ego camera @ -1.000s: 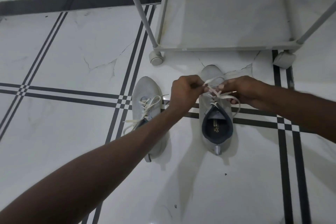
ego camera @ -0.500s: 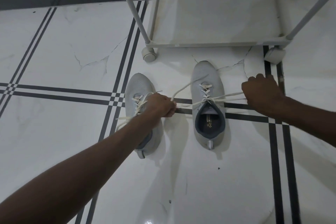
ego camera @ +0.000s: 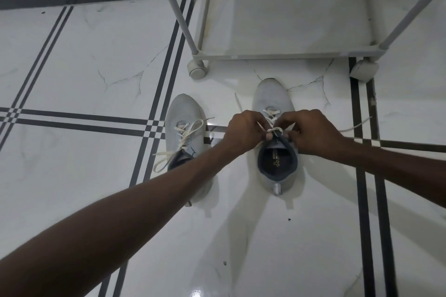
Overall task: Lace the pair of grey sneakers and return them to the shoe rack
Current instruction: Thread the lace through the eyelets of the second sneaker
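Note:
Two grey sneakers stand side by side on the white tiled floor, toes toward the rack. The right sneaker (ego camera: 274, 96) has a dark collar and a cream lace (ego camera: 272, 113) crossed up its eyelets. Over its tongue, my left hand (ego camera: 243, 131) and my right hand (ego camera: 311, 131) meet, each pinching a lace end at a knot (ego camera: 275, 130). One loose end (ego camera: 354, 126) trails right across the floor. The left sneaker (ego camera: 184, 113) lies under my left forearm, its lace (ego camera: 179, 144) hanging loose and untied.
A grey wheeled shoe rack (ego camera: 284, 54) stands just beyond the toes, its bottom shelf bare, with castors (ego camera: 197, 69) at the front corners and slanted legs (ego camera: 176, 7). Black stripe lines (ego camera: 159, 94) cross the tiles. A dark skirting band runs along the far wall.
My hands had pulled the right sneaker's lace ends wide apart to the sides. Now both hands have come back together over the tongue, holding the lace at a knot.

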{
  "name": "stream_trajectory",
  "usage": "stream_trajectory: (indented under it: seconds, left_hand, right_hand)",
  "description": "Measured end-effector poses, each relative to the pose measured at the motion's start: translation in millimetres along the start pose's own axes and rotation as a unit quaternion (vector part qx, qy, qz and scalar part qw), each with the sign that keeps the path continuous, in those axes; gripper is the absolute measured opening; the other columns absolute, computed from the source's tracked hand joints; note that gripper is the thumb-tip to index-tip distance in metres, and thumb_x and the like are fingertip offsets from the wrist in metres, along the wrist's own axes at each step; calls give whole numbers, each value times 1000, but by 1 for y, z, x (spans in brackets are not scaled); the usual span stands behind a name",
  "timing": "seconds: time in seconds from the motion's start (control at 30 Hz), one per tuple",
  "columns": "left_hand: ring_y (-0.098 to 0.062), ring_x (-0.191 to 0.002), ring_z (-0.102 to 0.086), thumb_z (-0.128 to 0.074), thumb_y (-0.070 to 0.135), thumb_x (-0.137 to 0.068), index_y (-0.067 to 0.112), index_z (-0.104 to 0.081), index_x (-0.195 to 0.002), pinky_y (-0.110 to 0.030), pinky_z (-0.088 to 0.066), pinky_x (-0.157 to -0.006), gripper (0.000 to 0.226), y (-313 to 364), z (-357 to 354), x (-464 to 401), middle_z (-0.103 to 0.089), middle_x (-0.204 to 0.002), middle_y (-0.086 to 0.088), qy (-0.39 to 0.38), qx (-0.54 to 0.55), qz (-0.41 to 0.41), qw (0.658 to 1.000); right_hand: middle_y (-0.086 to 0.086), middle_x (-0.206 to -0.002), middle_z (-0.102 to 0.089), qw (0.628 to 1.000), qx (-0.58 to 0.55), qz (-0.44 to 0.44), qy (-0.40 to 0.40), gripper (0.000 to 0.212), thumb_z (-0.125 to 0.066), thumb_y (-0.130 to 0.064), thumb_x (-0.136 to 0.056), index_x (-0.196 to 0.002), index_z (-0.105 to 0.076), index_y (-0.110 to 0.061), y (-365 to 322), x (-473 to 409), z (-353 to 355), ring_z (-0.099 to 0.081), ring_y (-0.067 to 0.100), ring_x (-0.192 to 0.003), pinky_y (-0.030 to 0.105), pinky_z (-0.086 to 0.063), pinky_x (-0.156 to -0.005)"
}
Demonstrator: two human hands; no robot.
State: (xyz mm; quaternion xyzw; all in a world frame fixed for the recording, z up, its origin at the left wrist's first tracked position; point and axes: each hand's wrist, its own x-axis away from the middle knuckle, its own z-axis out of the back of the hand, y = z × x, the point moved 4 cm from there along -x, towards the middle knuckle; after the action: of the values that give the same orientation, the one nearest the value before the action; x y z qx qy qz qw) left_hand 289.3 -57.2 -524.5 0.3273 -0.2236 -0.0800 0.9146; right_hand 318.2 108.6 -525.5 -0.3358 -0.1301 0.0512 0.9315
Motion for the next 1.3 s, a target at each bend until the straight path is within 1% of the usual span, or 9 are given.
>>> stream_trajectory:
  seconds: [0.23, 0.47, 0.7, 0.83, 0.93, 1.07, 1.17, 1.23, 1.3]
  left_hand:
    - [-22, -78, -69, -73, 11, -85, 10, -74, -95, -29, -52, -71, 11, 0, -4, 3, -75, -84, -8, 9, -46, -40, 998]
    - [-39, -72, -60, -49, -14, -73, 6, -61, -94, -37, -35, -58, 31, -21, -5, 21, -62, -90, -16, 0, -266, -201, 943]
    - [-36, -76, -61, -47, -12, -77, 5, -58, -89, -46, -50, -66, 24, -31, -8, 26, -64, -87, -16, -7, -227, -197, 954]
    - [-23, -78, -64, -61, -2, -87, 8, -67, -85, -29, -46, -71, 12, -53, 6, 17, -69, -84, -8, -70, -117, -92, 986]
    - [-14, -69, -59, -67, 17, -92, 11, -74, -87, -27, -49, -73, 11, -74, 30, 18, -67, -80, -6, -160, 36, -7, 986]
    - [-20, -83, -55, -64, 28, -94, 18, -69, -78, -31, -46, -80, 19, -62, 43, 30, -64, -85, -7, -210, 289, 34, 933]
    - [-16, -104, -63, -62, 30, -92, 23, -67, -78, -27, -49, -85, 17, -38, 38, 26, -73, -113, 0, -226, 380, 35, 896]
    - [-22, -116, -63, -58, 24, -98, 23, -65, -83, -26, -47, -86, 17, -26, 31, 21, -69, -128, -8, -236, 416, 25, 878]
    - [-23, -105, -67, -56, 19, -99, 19, -65, -91, -23, -47, -80, 12, -19, 24, 13, -71, -115, -10, -225, 432, 32, 873]
  right_hand:
    - [-9, -67, -64, 999, -16, -29, 21, 15, -69, -5, -79, -83, -73, -19, 5, 0, -6, -63, 10, -64, 18, -43, -57]
    - [13, -84, -54, 968, 211, 132, -19, 24, -65, 9, -64, -81, -56, -5, 11, 13, -19, -52, 32, -70, 39, -42, -54]
    - [10, -83, -52, 961, 241, 132, -22, 26, -66, 4, -64, -81, -51, -8, 13, 15, -21, -52, 31, -69, 40, -43, -51]
    - [3, -85, -64, 975, 189, 69, -97, 7, -58, -7, -86, -88, -61, -13, 22, 9, -7, -58, 21, -72, 32, -43, -62]
    - [-12, -69, -67, 986, 85, 25, -143, 18, -60, -13, -91, -77, -68, -23, 18, 10, 12, -60, 2, -64, 19, -40, -58]
    - [-15, -76, -74, 984, -101, -5, -150, 7, -70, -19, -87, -85, -77, -22, 4, 11, 27, -65, -4, -72, 14, -47, -67]
    - [0, -102, -76, 953, -271, -26, -136, 15, -68, -12, -88, -100, -75, -6, -4, 10, 23, -68, 12, -89, 24, -53, -75]
    - [16, -97, -73, 915, -377, -49, -133, 18, -63, -4, -90, -102, -68, 9, -8, 10, 16, -64, 21, -76, 24, -54, -67]
    - [15, -78, -67, 892, -430, -72, -121, 15, -60, -1, -91, -98, -65, 11, -11, 11, 11, -58, 17, -64, 25, -51, -63]
